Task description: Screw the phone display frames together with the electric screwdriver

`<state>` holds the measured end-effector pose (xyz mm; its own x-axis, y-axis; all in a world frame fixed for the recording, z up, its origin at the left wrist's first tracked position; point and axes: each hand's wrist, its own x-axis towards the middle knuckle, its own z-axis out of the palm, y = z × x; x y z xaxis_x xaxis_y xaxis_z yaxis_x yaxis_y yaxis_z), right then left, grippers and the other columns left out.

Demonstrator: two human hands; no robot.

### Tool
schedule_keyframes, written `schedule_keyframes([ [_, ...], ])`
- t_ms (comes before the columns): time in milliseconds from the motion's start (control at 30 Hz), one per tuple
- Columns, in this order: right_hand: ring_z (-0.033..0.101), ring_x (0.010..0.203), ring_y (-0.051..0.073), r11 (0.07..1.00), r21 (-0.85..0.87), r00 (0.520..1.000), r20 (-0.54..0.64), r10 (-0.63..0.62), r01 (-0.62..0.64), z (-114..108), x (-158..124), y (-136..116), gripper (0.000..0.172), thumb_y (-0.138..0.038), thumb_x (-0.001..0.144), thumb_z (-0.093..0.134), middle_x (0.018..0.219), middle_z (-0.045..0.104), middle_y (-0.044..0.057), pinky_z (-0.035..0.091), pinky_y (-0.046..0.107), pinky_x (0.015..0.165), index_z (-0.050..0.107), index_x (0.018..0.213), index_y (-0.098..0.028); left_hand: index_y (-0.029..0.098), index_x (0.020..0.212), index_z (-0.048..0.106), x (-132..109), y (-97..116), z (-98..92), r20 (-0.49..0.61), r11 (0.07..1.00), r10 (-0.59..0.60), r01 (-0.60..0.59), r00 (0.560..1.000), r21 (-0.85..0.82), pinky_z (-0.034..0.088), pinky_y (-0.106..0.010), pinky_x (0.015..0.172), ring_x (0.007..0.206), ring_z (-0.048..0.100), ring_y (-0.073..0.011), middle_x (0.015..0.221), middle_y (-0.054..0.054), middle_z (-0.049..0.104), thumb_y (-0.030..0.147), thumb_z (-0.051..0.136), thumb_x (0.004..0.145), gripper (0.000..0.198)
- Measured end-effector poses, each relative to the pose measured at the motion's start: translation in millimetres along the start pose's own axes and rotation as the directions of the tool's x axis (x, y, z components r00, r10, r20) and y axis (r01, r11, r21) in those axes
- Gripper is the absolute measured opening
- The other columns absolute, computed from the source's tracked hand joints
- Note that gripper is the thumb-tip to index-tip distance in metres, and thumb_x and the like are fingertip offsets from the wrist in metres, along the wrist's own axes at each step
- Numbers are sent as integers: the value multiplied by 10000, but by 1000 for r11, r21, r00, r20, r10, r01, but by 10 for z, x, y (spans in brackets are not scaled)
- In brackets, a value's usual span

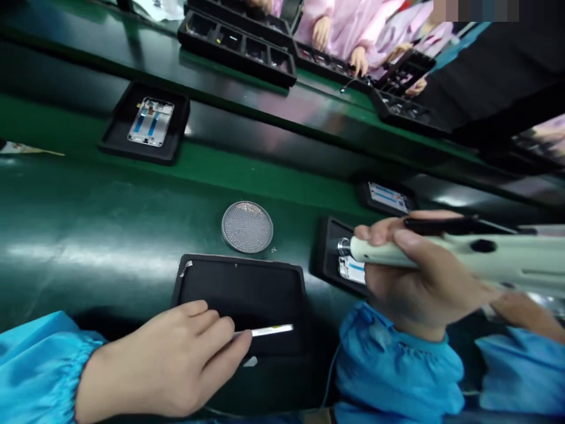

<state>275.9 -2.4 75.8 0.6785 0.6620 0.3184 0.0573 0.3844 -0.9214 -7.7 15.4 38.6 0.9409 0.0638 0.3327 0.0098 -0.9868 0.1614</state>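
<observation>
My left hand (163,356) is closed, thumb and fingers pinching a thin silvery piece (273,330) seen edge-on above a black foam tray (241,291). The hand hides the rest of that piece. My right hand (415,271) wraps round a pale green electric screwdriver (494,259), whose metal tip points left. Between the same fingers lies a thin black tool (441,225) with a narrow metal end, like tweezers. The screwdriver tip is over a smaller black tray (329,250) holding a silver phone frame (351,269); whether they touch I cannot tell.
Behind the foam tray stands a round dish (247,227) with a dotted surface. More phone frames lie in black trays at upper left (150,122) and right (388,197). Compartment boxes (236,50) line a raised ledge. Co-workers in pink are opposite; another blue sleeve (521,368) is at right.
</observation>
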Motion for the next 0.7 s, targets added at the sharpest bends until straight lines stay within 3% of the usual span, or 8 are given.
schedule_keyframes([
  [267,539,514,144,990,-14,990,-29,-138,138,15,-52,-81,132,-151,641,701,569,529,-40,468,382,575,634,733,-219,57,1261,580,-40,27,32,28,996,45,-43,999,-74,531,-343,670,732,620,-189,870,-97,656,62,364,981,353],
  [500,530,570,157,997,2,997,-27,-73,73,-12,-48,-103,168,-172,606,729,656,560,-11,462,404,602,615,677,-271,34,1225,576,-32,30,13,24,996,67,-66,997,-59,510,-336,621,735,610,-196,842,-107,645,60,322,981,353],
  [700,542,606,147,998,-13,997,-24,-69,69,-19,-40,-87,159,-201,603,723,691,574,-14,491,409,624,584,674,-235,27,1204,582,-23,23,38,17,995,75,-73,997,-72,487,-337,608,718,586,-194,828,-105,632,58,305,980,358],
])
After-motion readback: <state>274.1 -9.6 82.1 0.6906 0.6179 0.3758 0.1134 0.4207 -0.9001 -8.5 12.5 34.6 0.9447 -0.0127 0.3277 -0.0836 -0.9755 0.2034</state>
